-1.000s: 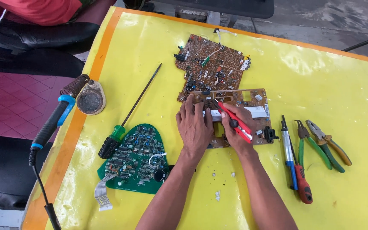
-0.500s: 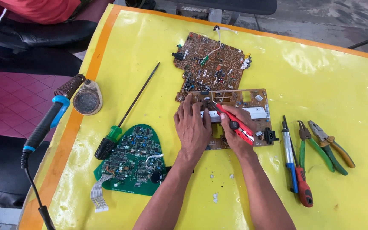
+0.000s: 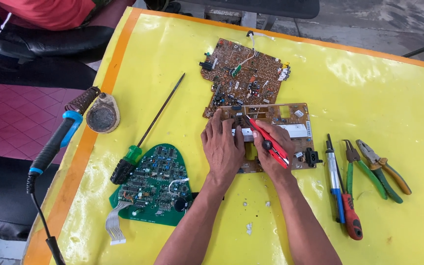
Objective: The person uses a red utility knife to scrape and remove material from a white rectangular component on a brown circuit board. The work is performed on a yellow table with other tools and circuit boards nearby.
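Observation:
My left hand (image 3: 223, 146) lies flat with fingers spread on a tan circuit board (image 3: 298, 116) in the middle of the yellow table (image 3: 379, 83). My right hand (image 3: 275, 154) grips red-handled cutters (image 3: 267, 140), their tips pointing up-left onto the same board next to my left fingers. A larger brown circuit board (image 3: 246, 76) lies just beyond, touching the tan one.
A green circuit board (image 3: 155, 184) with a grey ribbon cable lies at the lower left, beside a long screwdriver (image 3: 145, 135). A blue-handled soldering iron (image 3: 57, 140) and a round tin (image 3: 102, 117) sit at the left edge. A red-and-blue tool (image 3: 342, 196) and two pliers (image 3: 376, 169) lie to the right.
The view has shifted slightly. Both hands stay on the tan board with the cutters in about the same place.

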